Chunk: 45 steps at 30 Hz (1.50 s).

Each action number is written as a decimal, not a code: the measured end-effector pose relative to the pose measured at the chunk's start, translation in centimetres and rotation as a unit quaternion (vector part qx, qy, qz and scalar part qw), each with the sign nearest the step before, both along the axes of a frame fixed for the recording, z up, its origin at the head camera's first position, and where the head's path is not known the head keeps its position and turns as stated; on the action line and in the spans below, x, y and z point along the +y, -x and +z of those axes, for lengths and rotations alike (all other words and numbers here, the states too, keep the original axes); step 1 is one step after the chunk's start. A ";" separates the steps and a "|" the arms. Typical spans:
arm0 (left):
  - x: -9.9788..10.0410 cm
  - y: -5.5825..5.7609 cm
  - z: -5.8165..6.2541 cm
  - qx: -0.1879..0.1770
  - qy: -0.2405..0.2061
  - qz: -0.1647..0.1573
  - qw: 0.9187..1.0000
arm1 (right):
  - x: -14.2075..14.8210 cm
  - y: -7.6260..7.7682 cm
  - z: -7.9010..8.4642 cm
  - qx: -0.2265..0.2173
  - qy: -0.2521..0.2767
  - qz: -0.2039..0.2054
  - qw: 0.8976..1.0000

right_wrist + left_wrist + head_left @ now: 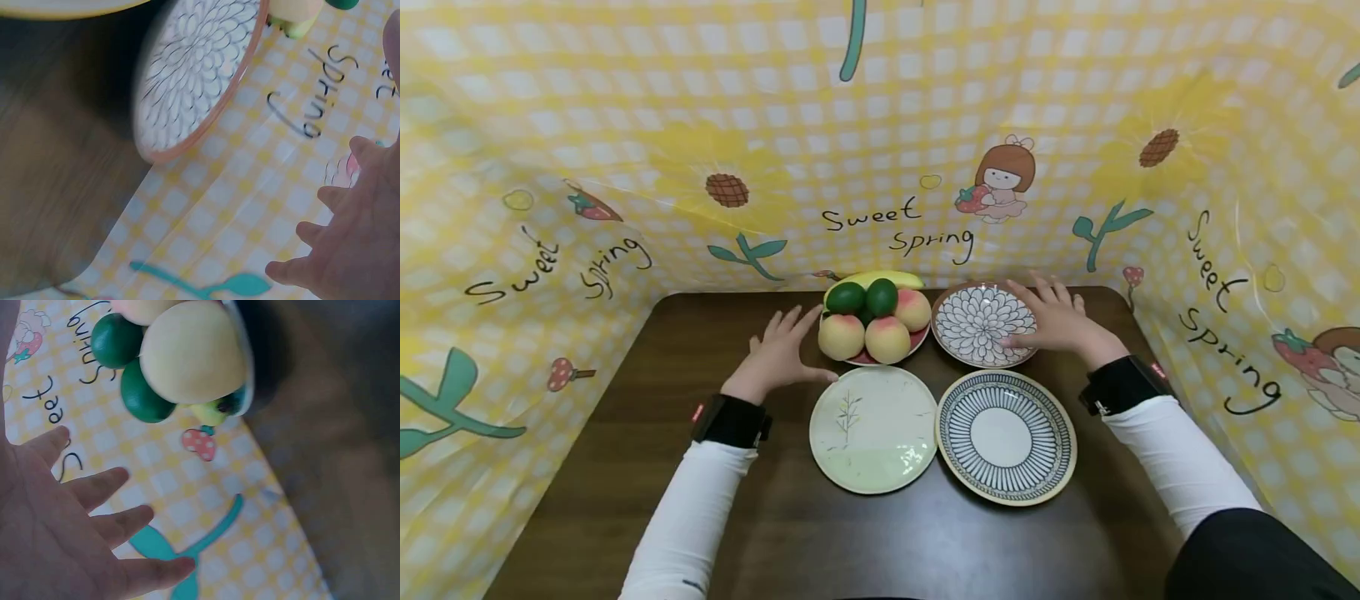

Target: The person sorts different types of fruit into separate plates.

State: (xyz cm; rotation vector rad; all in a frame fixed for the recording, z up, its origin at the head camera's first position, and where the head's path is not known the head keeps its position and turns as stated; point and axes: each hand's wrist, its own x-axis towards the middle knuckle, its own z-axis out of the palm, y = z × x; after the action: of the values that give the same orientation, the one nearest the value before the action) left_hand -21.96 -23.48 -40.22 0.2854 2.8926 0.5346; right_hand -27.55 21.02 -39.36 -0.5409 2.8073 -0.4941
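left hand [775, 354] and right hand [1060, 323] are spread, empty; the flower plate [981, 327] is likely stiff, slick, breakable, best held from opposite sides.

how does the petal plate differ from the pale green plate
The petal plate has a brown rim and outlined petals across its face; the pale green plate carries a small sprig. The petal plate sits farther back, beside the fruit; the pale green plate lies nearer the camera. Both are round and rest on the dark table.
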 end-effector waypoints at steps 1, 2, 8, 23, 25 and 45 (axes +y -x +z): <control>-0.1 -0.4 -0.4 -0.006 -0.010 0.002 1.000 | -0.5 0.3 0.0 0.002 0.003 0.006 1.000; -0.2 -0.8 -0.9 -0.014 -0.021 0.006 1.000 | -1.0 0.7 0.0 0.003 0.004 0.012 1.000; 0.2 -3.1 -3.9 -0.070 -0.079 0.063 0.992 | -4.9 2.9 -0.4 -0.002 0.017 0.049 0.999; 6.4 -7.4 -11.1 -0.109 -0.214 0.184 0.953 | -13.4 6.8 -3.2 -0.016 0.045 0.070 0.996; 6.8 -7.6 -11.3 -0.106 -0.227 0.186 0.950 | -13.5 6.8 -3.8 -0.017 0.061 0.059 0.996; 6.9 -6.8 -12.2 -0.090 -0.231 0.157 0.956 | -14.1 5.5 -4.4 0.032 0.078 -0.009 0.996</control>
State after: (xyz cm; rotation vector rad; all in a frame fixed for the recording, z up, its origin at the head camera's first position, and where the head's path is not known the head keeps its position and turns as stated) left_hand -15.13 -16.60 -52.38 -0.1614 2.6103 1.2258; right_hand -33.08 6.89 -43.75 -0.5711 2.8521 -0.7174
